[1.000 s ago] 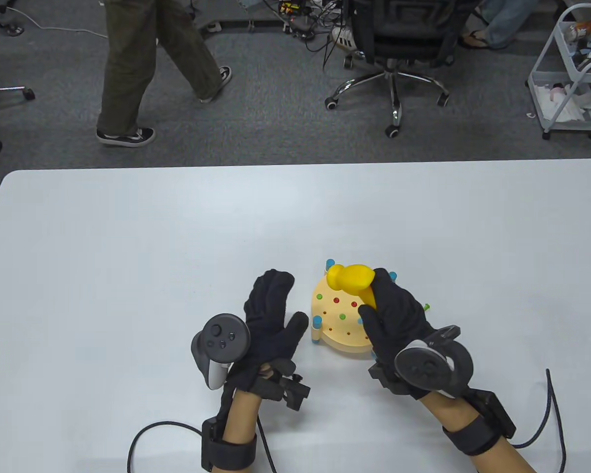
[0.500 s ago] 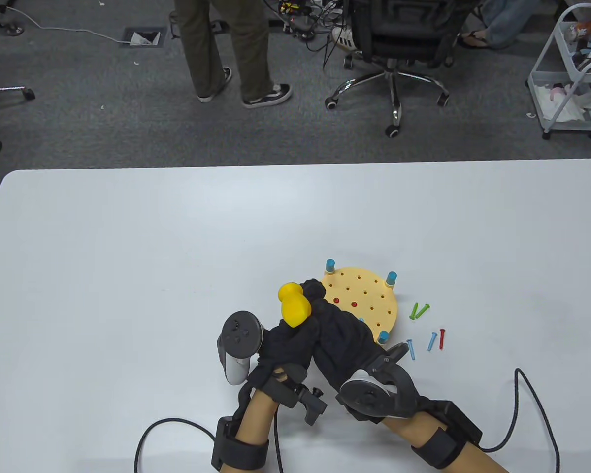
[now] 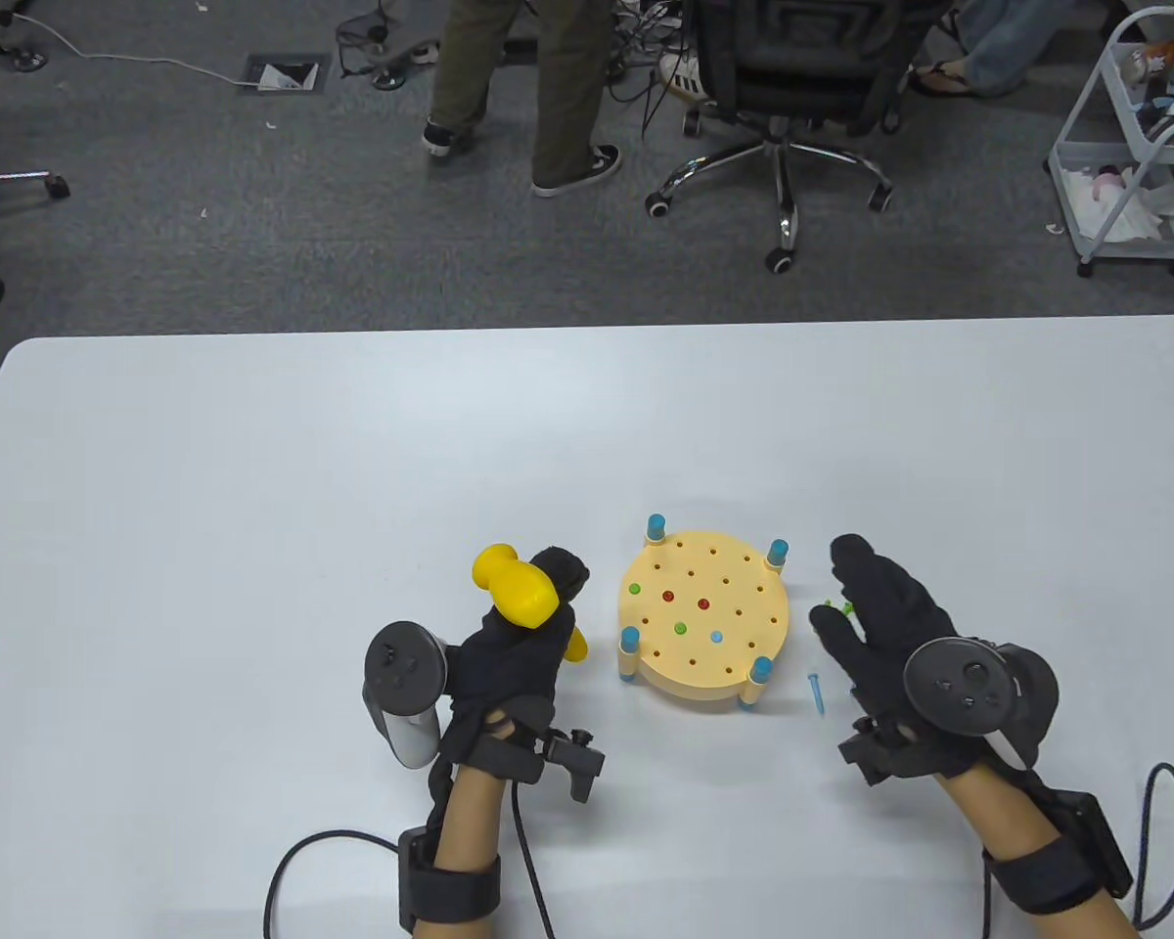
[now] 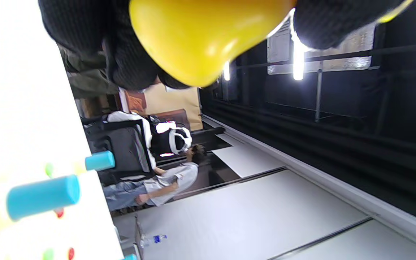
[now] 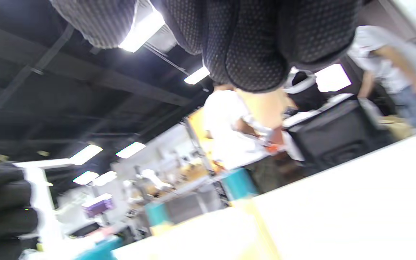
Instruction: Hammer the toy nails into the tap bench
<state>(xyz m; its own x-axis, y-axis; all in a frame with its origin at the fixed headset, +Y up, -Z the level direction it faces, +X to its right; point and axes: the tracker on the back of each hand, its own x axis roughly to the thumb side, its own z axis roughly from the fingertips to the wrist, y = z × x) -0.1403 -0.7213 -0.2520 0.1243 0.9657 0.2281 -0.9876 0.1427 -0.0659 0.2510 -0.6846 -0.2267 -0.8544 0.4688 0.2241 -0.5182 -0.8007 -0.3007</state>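
Item: we are now gripping the yellow plastic toy hammer in our left hand, passed over from the right. Right hand, fingers relaxed, is reaching loose green nails beside the round yellow tap bench near the surface's front edge.

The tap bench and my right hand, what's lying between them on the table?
In the table view, one loose blue nail lies between the tap bench and the right hand.

Black-gloved fingers curl round a glossy yellow plastic hammer; cylindrical blue bench posts project at lower left.
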